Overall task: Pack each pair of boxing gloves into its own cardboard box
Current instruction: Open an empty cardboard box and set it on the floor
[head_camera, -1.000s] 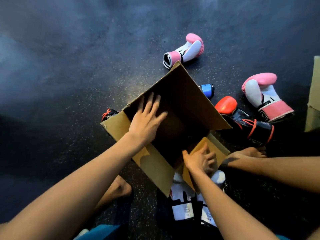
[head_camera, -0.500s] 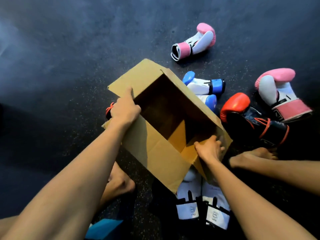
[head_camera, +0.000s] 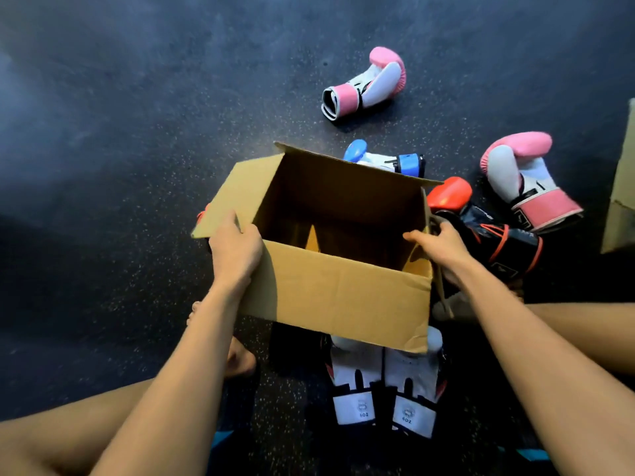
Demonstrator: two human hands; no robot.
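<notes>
Now that the cardboard box (head_camera: 336,297) sits square to the person with its mouth upward, rather than skewed and tipped as it was half a second ago, it looks ready for loading. At the left, the left hand (head_camera: 237,252) has come down from the far flap and grips the near left corner, fingers curled over the edge where the left flap (head_camera: 233,197) folds outward. A sliver of red shows behind that flap; what it belongs to cannot be told. Inside, only the folded bottom flaps are visible, and no glove is in yet.

Below the front wall, a white-and-black pair (head_camera: 385,389) lies side by side on the speckled floor (head_camera: 103,132), its upper ends hidden by the box. Beyond the far wall peeks a blue-and-white glove (head_camera: 385,161), and further back lies one pink-and-white glove (head_camera: 367,85). The right hand (head_camera: 443,245) pinches the right wall's rim, thumb inside and fingers curled outside. Just beside it rests a red-and-black glove (head_camera: 481,231), then the second pink glove (head_camera: 525,180), and at the edge another cardboard piece (head_camera: 622,201).

Packing proper seems about to start, probably with the nearest pair.
</notes>
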